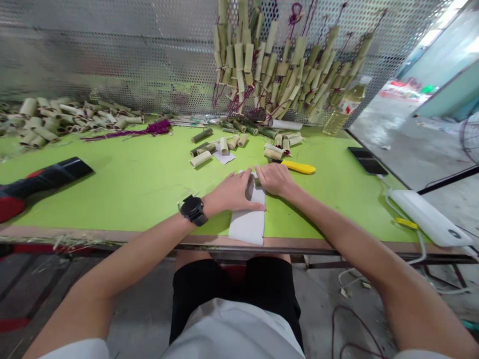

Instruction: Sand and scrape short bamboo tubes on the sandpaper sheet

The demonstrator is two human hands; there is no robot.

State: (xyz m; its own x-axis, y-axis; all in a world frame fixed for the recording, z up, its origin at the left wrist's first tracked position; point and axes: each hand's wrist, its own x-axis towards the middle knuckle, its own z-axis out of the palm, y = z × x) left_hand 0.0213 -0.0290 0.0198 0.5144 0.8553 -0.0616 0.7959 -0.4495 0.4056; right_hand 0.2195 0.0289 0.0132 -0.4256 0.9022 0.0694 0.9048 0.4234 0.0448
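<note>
- From the head camera, my left hand (239,192) spreads over the white paper (246,227), thumb and fingers parted, released.
- My right hand (275,178) is beside it, fingers curled at a short bamboo piece (257,182); I cannot tell whether they grasp it.
- The bamboo piece is between my hands, by the paper's far end.
- The paper reaches the near edge of the green table (134,194).
- A yellow handle (299,167) lies just beyond my right hand.

a perforated metal panel (179,55) stands behind the green worktop (127,194); grey floor (389,114) spreads right, toward pale blue-green panels (451,94) and bright light (452,11).
</note>
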